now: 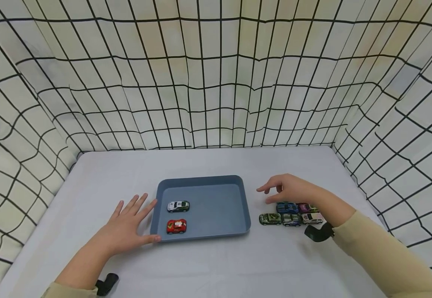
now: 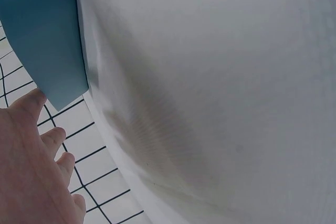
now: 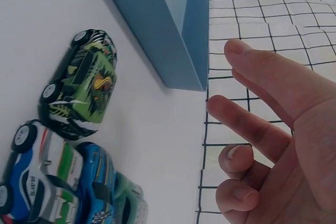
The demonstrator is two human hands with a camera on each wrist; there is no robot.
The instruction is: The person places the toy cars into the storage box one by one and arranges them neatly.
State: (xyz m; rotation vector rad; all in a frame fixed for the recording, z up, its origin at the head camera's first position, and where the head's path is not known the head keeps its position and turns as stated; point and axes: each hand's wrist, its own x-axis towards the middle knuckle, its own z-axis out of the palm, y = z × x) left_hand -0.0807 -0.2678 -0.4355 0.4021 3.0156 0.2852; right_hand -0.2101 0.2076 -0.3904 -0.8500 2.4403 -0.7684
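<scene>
The tray (image 1: 219, 211) lies on the table (image 1: 208, 265) with a white car (image 1: 178, 206) and a red car (image 1: 176, 226) inside. Five more cars stand in a tight group to its right, the green camouflage car (image 1: 270, 219) nearest. I see the left hand (image 1: 124, 231) spread beside the tray, thumb at its near corner; whether it presses, I cannot tell. The right hand (image 1: 294, 190) hangs near the group, holding nothing, thumb and forefinger apart. To take the green one well, I think, one should pinch its sides from above, gently, so that its neighbours do not roll.
</scene>
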